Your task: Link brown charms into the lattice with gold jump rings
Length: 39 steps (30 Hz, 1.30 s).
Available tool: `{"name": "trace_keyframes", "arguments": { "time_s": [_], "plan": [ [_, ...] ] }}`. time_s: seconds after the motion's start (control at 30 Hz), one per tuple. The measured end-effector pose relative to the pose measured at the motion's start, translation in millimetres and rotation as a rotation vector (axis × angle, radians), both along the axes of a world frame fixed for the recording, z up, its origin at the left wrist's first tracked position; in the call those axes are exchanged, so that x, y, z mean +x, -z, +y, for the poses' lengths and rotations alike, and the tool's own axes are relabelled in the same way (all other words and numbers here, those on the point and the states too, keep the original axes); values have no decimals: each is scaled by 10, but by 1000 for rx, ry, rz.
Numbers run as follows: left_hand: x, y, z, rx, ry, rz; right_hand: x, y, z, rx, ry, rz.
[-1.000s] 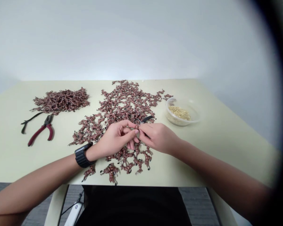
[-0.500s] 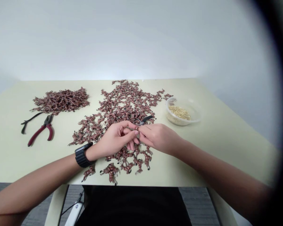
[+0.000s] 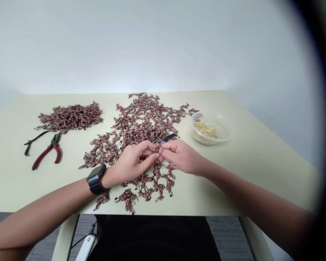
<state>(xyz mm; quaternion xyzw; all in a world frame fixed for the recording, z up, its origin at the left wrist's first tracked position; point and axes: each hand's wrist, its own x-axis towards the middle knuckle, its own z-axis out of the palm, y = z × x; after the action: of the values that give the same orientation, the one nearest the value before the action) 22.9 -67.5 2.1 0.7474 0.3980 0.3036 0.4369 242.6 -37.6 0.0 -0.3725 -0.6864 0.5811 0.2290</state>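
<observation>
My left hand [image 3: 134, 161], with a dark watch [image 3: 97, 179] at its wrist, is closed in a pinch on a small brown horse figurine [image 3: 158, 149], mostly covered by the fingertips. My right hand [image 3: 183, 157] meets it from the right, thumb and index finger pressed together at the figurine; whatever lies between them is too small to make out. Beneath and around both hands spreads a loose heap of brown horse figurines [image 3: 141, 125]. Just beyond the fingertips lies a tool with a black handle [image 3: 168, 137], partly hidden by the hands.
A clear plastic bowl [image 3: 225, 137] with small gold-coloured pieces [image 3: 206, 129] stands to the right. At the left are a denser pile of figurines [image 3: 70, 116], red-handled pliers [image 3: 43, 156] and a black tool [image 3: 28, 148]. The pale table [image 3: 233, 188] backs onto a wall.
My right hand has turned slightly, bringing its thumb and index finger into view in a pinch. My left fingers have drawn in a little. The things on the table have not moved.
</observation>
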Motion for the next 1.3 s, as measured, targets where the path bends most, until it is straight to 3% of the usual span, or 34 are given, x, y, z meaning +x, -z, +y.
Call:
{"name": "trace_keyframes", "arguments": {
  "time_s": [0.1, 0.17, 0.27, 0.47, 0.83, 0.97, 1.2, 1.3],
  "plan": [
    [-22, -12, 23, 146, -19, 101, 5, -23, 46, -496, -53, 232],
    [-21, -5, 51, 95, -24, 29, 17, -32, 70, -591, -79, 303],
    [-6, 22, 94, -3, -47, -121, 40, -33, 75, -436, -37, 240],
    [-17, 51, 145, -88, -60, -249, 52, -52, 49, 171, 116, 174],
    [-49, 95, 207, -430, 62, -487, -22, -28, -63, 624, 220, 67],
    [-63, 107, 215, -431, 112, -495, -34, -51, -105, 718, 222, 52],
    [-48, 85, 200, -452, 128, -498, -37, -83, -120, 559, 182, 62],
    [-35, 65, 178, -465, 144, -498, -33, -81, -116, 695, 177, 30]
  ]
}}
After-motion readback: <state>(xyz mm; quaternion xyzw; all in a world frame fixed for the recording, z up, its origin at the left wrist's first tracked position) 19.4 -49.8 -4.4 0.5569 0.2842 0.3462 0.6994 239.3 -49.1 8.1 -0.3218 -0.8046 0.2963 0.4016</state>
